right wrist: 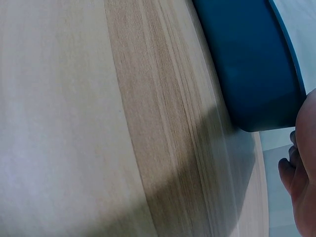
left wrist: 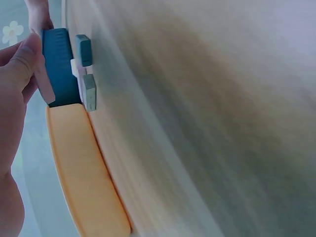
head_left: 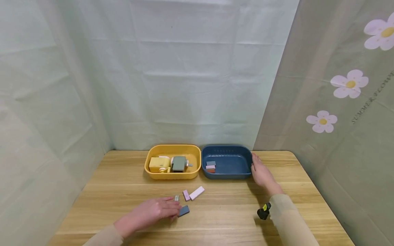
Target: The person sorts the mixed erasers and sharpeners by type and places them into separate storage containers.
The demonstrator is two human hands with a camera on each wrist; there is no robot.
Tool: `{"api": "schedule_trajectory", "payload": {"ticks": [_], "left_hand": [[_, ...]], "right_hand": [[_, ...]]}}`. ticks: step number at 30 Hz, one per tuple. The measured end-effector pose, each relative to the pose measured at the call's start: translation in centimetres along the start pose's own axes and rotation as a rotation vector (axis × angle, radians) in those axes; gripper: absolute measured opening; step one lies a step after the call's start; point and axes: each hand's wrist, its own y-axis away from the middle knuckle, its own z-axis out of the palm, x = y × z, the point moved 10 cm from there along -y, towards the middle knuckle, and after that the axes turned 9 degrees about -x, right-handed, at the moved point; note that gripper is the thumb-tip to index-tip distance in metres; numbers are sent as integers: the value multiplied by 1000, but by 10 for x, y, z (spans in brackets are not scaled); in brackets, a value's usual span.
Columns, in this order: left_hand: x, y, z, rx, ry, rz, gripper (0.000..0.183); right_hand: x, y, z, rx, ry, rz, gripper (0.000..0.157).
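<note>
My left hand (head_left: 157,210) is low over the table, fingers reaching toward small blocks. By its fingertips are a dark blue block (head_left: 184,210) and a grey-green block (head_left: 176,198), partly covered by the hand. A pink block (head_left: 186,195) and a pale pink block (head_left: 197,193) lie just beyond. In the left wrist view, nothing shows between the thumb (left wrist: 28,52) and fingers; whether they touch a block I cannot tell. My right hand (head_left: 263,174) rests against the outer right side of the navy tray (head_left: 237,176). Inside that tray, several small blocks (head_left: 210,167) sit at the left end.
Touching the navy tray's left side is a yellow tray (head_left: 172,176). It holds a yellow boxy object (head_left: 158,164) and a grey-green boxy one (head_left: 179,164). Both trays stand along the back edge of the wooden table (head_left: 221,218), before a hanging cloth (head_left: 191,85).
</note>
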Motion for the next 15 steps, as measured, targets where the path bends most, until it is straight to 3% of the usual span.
{"api": "schedule_trajectory", "payload": {"ticks": [8,15], "left_hand": [[-4,-9,-12,109,-51,35,27],[-12,-17,-15,123,-89,19,30]], "right_hand": [[0,-1,-1,10,-2,2,56],[1,-1,0,1,-4,13,56]]}}
